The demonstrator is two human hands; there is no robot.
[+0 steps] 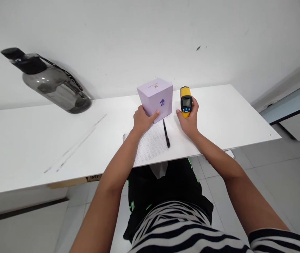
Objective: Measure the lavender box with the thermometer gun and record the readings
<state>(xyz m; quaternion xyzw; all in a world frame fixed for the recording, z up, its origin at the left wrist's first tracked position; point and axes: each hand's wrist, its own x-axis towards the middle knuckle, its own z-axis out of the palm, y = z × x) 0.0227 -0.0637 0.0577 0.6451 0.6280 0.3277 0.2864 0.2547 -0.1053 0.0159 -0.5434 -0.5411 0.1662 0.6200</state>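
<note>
My left hand (142, 121) grips the lower left corner of a lilac box (157, 100), its thumb across the front face below a dark purple horse-head mark. The box stands at the back of the white table, close to the wall. To its right, my right hand (190, 119) is wrapped round a yellow and black infrared thermometer (186, 100), whose small grey screen and blue buttons face me. Its lower part is hidden by my fingers and palm. Between my forearms lie a sheet of handwritten paper (150, 146) and a black pen (166, 133) along its right edge.
A grey see-through water bottle (56, 88) with a black cap and strap stands at the back left against the white wall (129, 38). The white table (47, 140) has dark scuff lines on its left half. Its front edge runs just before my body.
</note>
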